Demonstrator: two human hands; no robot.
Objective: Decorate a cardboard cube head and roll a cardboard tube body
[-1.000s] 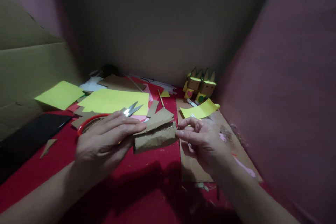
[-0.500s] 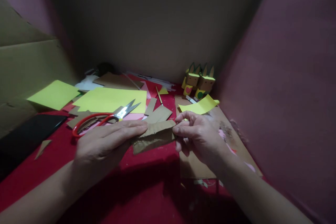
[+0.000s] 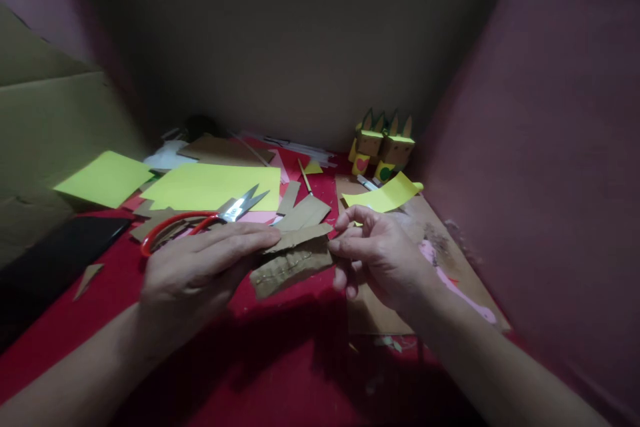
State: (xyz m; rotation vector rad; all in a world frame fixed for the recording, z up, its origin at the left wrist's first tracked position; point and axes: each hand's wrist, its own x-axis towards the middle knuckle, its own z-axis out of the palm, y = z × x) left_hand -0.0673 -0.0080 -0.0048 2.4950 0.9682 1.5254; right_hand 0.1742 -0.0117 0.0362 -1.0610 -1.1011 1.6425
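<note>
A folded piece of cardboard (image 3: 293, 269) is held between my two hands above the red tabletop. Its upper flap is lifted away, and a crinkled inner face with a shiny line, perhaps glue, shows below. My left hand (image 3: 200, 267) grips its left end, fingers stretched along the flap and the thumb hidden. At the right end, my right hand (image 3: 373, 247) pinches the edge between thumb and fingers. Red-handled scissors (image 3: 233, 211) lie just beyond my left hand, blades pointing away to the right. Loose cardboard strips (image 3: 306, 211) lie behind the held piece.
Yellow paper sheets (image 3: 215, 183) lie at the left and middle. Two small cardboard figures (image 3: 385, 143) with pointed ears stand at the back right. A cardboard sheet (image 3: 383, 317) with a curled yellow strip (image 3: 387, 195) is on the right. Walls rise behind and to the right.
The folded cardboard has opened wider and tipped, so more of its crinkled inner face shows. Both hands keep their hold; the view has shifted slightly.
</note>
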